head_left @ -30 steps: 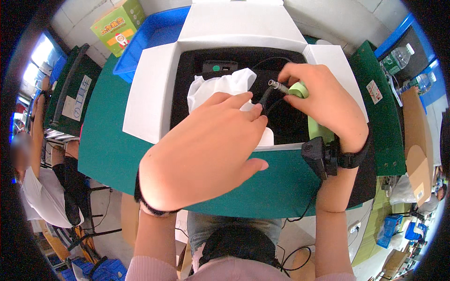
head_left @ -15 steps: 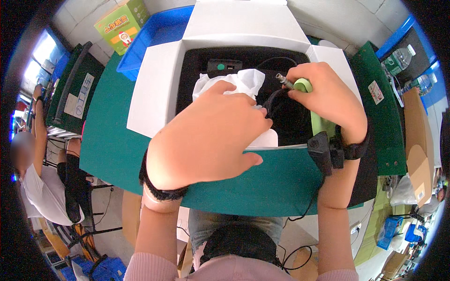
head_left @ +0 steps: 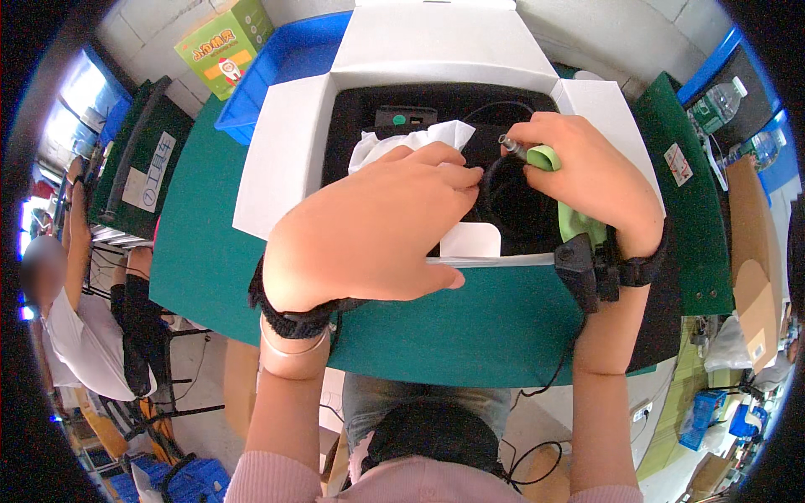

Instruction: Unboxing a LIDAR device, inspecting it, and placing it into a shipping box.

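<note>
An open white box (head_left: 281, 159) with a black lining stands on the table. My left hand (head_left: 377, 222) reaches over its near left part, palm down, thumb stretched out and apart from the fingers. Its fingertips lie at crumpled white wrapping (head_left: 449, 134), and their undersides are hidden. My right hand (head_left: 583, 163) is closed over the box's right side, gripping a cable whose metal plug (head_left: 510, 144) sticks out past the fingers. A light green strap (head_left: 543, 158) loops out between its thumb and fingers and hangs down below (head_left: 579, 225). Black cable coils (head_left: 499, 189) lie between the hands.
A dark device with a green button (head_left: 405, 117) sits at the box's back. Beyond the box are a blue tray (head_left: 293, 54) and a green carton (head_left: 222, 50). A small black device (head_left: 577, 264) is by my right wrist. A person (head_left: 92, 335) sits at far left.
My left hand has shifted slightly, its fingers now closer together and covering more of the white wrapping. My right hand still grips the cable, with the plug turned a little.
</note>
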Motion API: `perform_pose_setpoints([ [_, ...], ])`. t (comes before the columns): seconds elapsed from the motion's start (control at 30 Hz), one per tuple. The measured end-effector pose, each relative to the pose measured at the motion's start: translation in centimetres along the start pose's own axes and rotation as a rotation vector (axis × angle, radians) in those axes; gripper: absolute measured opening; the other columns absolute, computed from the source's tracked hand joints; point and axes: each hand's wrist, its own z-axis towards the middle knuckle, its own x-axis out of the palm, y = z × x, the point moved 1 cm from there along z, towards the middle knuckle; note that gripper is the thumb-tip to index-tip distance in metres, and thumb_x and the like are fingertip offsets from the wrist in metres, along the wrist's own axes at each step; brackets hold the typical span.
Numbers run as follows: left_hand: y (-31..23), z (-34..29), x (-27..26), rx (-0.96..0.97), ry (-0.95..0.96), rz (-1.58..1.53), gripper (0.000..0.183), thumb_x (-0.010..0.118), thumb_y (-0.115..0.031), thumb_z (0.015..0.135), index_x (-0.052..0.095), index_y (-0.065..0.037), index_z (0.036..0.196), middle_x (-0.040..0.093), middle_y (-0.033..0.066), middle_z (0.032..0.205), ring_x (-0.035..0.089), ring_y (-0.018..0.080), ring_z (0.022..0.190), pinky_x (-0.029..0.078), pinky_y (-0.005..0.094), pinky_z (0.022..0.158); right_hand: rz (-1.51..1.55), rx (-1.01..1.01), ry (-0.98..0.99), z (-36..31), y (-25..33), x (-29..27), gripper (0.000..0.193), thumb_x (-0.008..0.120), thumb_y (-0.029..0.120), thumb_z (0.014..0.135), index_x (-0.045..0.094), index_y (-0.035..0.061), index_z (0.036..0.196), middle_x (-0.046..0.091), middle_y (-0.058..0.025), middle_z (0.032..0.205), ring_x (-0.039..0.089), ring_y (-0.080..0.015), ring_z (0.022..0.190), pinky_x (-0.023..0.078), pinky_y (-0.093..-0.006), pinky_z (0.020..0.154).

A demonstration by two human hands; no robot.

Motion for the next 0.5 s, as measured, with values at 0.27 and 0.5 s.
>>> perform_pose_setpoints([
  [0.27,1.9,0.1,0.1,0.132,0.007,-0.123,0.069,0.074,-0.023,0.07,0.049,0.01,0.125,0.049,0.0237,0.131,0.039,0.0378,0.129,0.031,0.0419,0.11,0.119,-0.022,0.031,0.2,-1.3,-0.1,0.026,0.059,0.012,0.071,0.061,-0.0014,0.093,0.061,-0.0253,0.085,0.058,-0.0436,0.086,0.048,-0.0459,0.076],
  [0.5,1.4,-0.2,-0.1,0.086,0.039,-0.113,0.068,0.075,-0.024,0.07,0.05,0.008,0.125,0.05,0.0229,0.129,0.044,0.0375,0.124,0.031,0.0421,0.108,0.094,-0.048,0.054,0.1,-1.3,-0.1,0.023,0.058,0.011,0.073,0.061,-0.0009,0.092,0.061,-0.0254,0.085,0.058,-0.0439,0.086,0.048,-0.0465,0.077],
])
